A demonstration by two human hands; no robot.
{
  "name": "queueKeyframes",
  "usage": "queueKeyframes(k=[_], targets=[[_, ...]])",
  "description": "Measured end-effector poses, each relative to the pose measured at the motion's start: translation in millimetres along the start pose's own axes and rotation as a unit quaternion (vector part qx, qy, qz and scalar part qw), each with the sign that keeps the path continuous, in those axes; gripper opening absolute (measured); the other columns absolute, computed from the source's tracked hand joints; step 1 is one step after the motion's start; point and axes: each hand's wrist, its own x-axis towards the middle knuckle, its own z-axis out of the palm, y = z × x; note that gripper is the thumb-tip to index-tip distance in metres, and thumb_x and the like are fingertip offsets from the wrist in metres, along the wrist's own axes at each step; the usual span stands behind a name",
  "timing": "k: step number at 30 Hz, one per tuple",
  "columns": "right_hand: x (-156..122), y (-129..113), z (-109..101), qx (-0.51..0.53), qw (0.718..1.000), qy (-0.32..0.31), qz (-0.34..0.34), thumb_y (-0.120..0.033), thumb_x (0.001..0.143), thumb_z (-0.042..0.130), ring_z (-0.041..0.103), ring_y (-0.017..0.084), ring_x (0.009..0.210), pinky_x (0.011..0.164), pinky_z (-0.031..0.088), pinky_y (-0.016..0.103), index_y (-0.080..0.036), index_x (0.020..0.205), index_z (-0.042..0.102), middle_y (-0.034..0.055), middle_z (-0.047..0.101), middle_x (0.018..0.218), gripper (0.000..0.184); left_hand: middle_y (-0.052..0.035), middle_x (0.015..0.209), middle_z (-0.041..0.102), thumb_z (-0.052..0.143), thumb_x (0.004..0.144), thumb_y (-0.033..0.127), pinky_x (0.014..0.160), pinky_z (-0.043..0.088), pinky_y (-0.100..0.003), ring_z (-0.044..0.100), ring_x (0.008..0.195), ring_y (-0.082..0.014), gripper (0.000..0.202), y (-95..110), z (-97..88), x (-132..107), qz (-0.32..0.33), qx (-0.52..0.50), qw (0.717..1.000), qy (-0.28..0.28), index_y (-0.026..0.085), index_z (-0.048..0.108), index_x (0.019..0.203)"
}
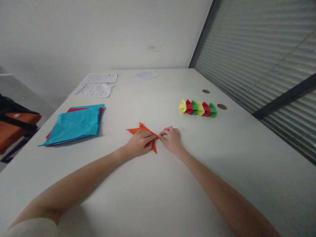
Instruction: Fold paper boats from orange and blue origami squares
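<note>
An orange folded paper (134,130) with several pointed ends lies on the white table, its middle covered by my fingers. My left hand (140,144) rests across it, fingers bent together and holding it near the right end. At that right tip, the thumb and fingertips of my right hand (172,140) pinch the paper. Both hands meet close to this tip, so the fold there is mostly hidden. One point sticks out toward me below my left fingers, and others stick out to the left and at the back.
A stack of blue and red paper sheets (76,125) lies at left. At right is a row of yellow, red and green folded paper pieces (197,108), near two round brown discs (221,106). Printed sheets (97,89) lie farther back. A blind-covered window (261,49) borders the right.
</note>
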Motion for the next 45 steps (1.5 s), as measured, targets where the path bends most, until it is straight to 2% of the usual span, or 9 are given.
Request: queueKeyframes(k=[8, 12, 17, 21, 25, 31, 36, 41, 45], targets=[[-1, -2, 0, -0.011, 1.0, -0.001, 0.015, -0.026, 0.085, 0.061, 0.05, 0.027, 0.098, 0.085, 0.036, 0.04, -0.022, 0.079, 0.07, 0.0078, 0.064, 0.1, 0.011, -0.0101, 0.114, 0.068, 0.051, 0.086, 0.016, 0.088, 0.046, -0.039, 0.062, 0.101, -0.0231, 0.031, 2, -3.6, 1, 0.033, 0.029, 0.999, -0.028, 0.016, 0.068, 0.111], [0, 3, 3, 0.031, 0.999, 0.027, 0.004, -0.024, 0.09, 0.053, 0.052, 0.025, 0.094, 0.085, 0.036, 0.039, -0.023, 0.092, 0.07, 0.0069, 0.066, 0.098, 0.017, -0.0095, 0.119, 0.067, 0.049, 0.086, 0.015, 0.089, 0.045, -0.039, 0.061, 0.104, -0.0229, 0.032, 3, -2.2, 1, 0.032, 0.035, 0.999, -0.026, 0.017, 0.067, 0.113], [-2, -1, 2, -0.01, 1.0, 0.02, -0.002, -0.033, 0.086, 0.064, 0.05, 0.029, 0.102, 0.086, 0.035, 0.041, -0.026, 0.102, 0.068, 0.0075, 0.065, 0.105, 0.018, -0.01, 0.113, 0.068, 0.05, 0.087, 0.016, 0.088, 0.046, -0.039, 0.06, 0.1, -0.0237, 0.032, 3, -2.8, 1, 0.025, 0.041, 0.998, -0.036, 0.016, 0.067, 0.114], [-3, -9, 1, -0.037, 0.999, 0.018, 0.022, -0.028, 0.084, 0.065, 0.047, 0.031, 0.105, 0.084, 0.033, 0.043, -0.027, 0.1, 0.066, 0.0083, 0.063, 0.108, 0.016, -0.0097, 0.111, 0.069, 0.051, 0.085, 0.016, 0.087, 0.046, -0.039, 0.059, 0.098, -0.0237, 0.031, 3, -4.1, 3, 0.025, 0.042, 0.998, -0.045, 0.015, 0.068, 0.112], [-3, -11, 1, -0.035, 0.999, 0.02, 0.034, -0.017, 0.087, 0.056, 0.048, 0.029, 0.103, 0.082, 0.032, 0.041, -0.027, 0.096, 0.065, 0.0071, 0.064, 0.104, 0.016, -0.009, 0.109, 0.069, 0.051, 0.085, 0.016, 0.087, 0.045, -0.038, 0.059, 0.098, -0.023, 0.03, 3, -3.1, 2, 0.026, 0.041, 0.998, -0.039, 0.016, 0.068, 0.11], [-4, -8, 2, -0.061, 0.998, 0.021, 0.013, -0.034, 0.088, 0.061, 0.048, 0.03, 0.102, 0.082, 0.033, 0.042, -0.028, 0.108, 0.063, 0.0089, 0.062, 0.107, 0.021, -0.0099, 0.106, 0.069, 0.052, 0.085, 0.017, 0.086, 0.046, -0.039, 0.059, 0.097, -0.0235, 0.032, 1, -1.0, 1, 0.026, 0.046, 0.998, -0.037, 0.016, 0.068, 0.113], [-5, -4, 2, -0.036, 0.999, 0.012, 0.007, -0.022, 0.089, 0.056, 0.049, 0.03, 0.103, 0.084, 0.035, 0.043, -0.03, 0.107, 0.066, 0.0082, 0.063, 0.107, 0.022, -0.0092, 0.108, 0.07, 0.051, 0.086, 0.017, 0.086, 0.048, -0.039, 0.062, 0.098, -0.0237, 0.029, 2, -2.6, 1, 0.024, 0.038, 0.999, -0.028, 0.016, 0.069, 0.109], [0, 6, -2, 0.075, 0.993, 0.037, -0.077, -0.012, 0.091, 0.042, 0.056, 0.023, 0.103, 0.091, 0.04, 0.041, -0.023, 0.099, 0.068, 0.0071, 0.067, 0.104, 0.03, -0.0102, 0.104, 0.071, 0.051, 0.091, 0.026, 0.088, 0.051, -0.038, 0.066, 0.095, -0.0218, 0.024, 1, -4.8, 1, 0.052, -0.017, 0.998, 0.006, 0.015, 0.071, 0.1], [6, 14, -10, 0.098, 0.979, 0.059, -0.171, -0.004, 0.085, 0.036, 0.054, 0.021, 0.117, 0.102, 0.039, 0.042, -0.021, 0.11, 0.067, 0.0075, 0.067, 0.117, 0.043, -0.0105, 0.104, 0.072, 0.051, 0.092, 0.027, 0.09, 0.052, -0.035, 0.067, 0.097, -0.0207, 0.024, 0, -8.0, 0, 0.07, -0.069, 0.995, 0.009, 0.015, 0.07, 0.099]])
